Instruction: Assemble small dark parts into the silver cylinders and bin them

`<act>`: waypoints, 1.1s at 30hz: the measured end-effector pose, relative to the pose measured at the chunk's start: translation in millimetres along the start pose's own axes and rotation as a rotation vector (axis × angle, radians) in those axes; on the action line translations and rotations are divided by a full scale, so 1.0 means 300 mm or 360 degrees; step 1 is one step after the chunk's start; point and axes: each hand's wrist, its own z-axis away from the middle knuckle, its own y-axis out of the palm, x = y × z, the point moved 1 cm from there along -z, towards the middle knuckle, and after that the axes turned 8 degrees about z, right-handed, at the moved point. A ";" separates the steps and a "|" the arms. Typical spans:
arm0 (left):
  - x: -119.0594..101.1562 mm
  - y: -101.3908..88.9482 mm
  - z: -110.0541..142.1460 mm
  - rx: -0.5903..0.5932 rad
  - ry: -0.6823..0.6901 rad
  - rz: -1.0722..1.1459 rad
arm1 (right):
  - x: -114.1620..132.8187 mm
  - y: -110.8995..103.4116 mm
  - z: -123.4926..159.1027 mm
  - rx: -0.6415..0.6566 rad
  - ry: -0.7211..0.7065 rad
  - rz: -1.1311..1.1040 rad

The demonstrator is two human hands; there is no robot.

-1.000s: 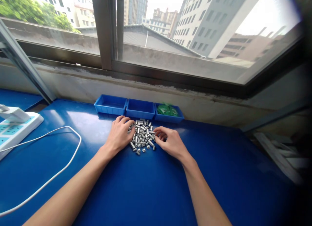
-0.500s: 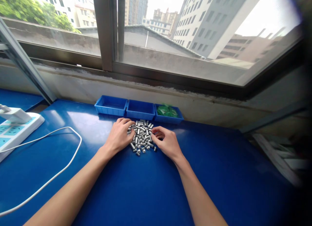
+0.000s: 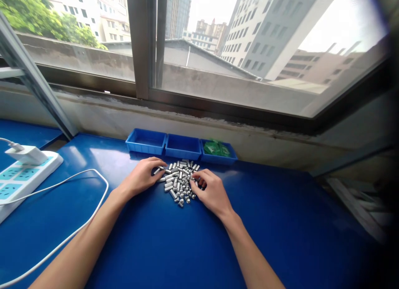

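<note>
Small parts (image 3: 176,184) look metal, smooth, shiny; bins (image 3: 146,148) blue plastic; tabletop (image 3: 174,247) smooth, glossy; wall (image 3: 102,114) rough, matt.

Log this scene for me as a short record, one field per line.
left hand: at the pile's left edge, fingers at metal pieces
right hand: fingertips at the pile's right side
pile: small metal pieces, between the hands
bins: three, blue, in a row beyond the pile
packets: green, in the rightmost bin
power strip: far left
</note>
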 end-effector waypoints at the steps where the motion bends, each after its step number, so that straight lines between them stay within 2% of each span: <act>1: 0.001 0.001 0.000 -0.0006 -0.0004 -0.0006 | 0.003 0.000 -0.001 -0.0023 0.0002 0.0009; 6: -0.003 0.013 0.002 0.0007 -0.0023 -0.0111 | 0.040 -0.009 -0.002 -0.0094 -0.0037 0.0085; 11: -0.012 -0.018 0.010 0.0083 -0.0150 -0.0153 | 0.086 0.002 -0.003 0.0032 -0.0106 0.0126; 16: -0.032 -0.021 0.014 0.0183 -0.0226 -0.0089 | 0.089 0.028 -0.021 0.0044 -0.0037 0.0010; 21: -0.046 0.013 0.010 0.0148 -0.0238 -0.0061 | 0.084 0.050 -0.029 -0.0014 0.0039 -0.0238; 25: -0.052 0.028 0.003 0.0102 -0.0253 0.0076 | 0.083 0.070 -0.028 -0.0122 0.0170 -0.0500; 30: -0.055 0.027 -0.001 0.0022 -0.0231 0.0193 | 0.049 0.080 -0.036 -0.0218 0.0518 -0.0981; 33: -0.058 0.022 0.000 -0.0009 -0.0139 0.0110 | 0.031 0.064 -0.037 -0.0263 0.0566 -0.1033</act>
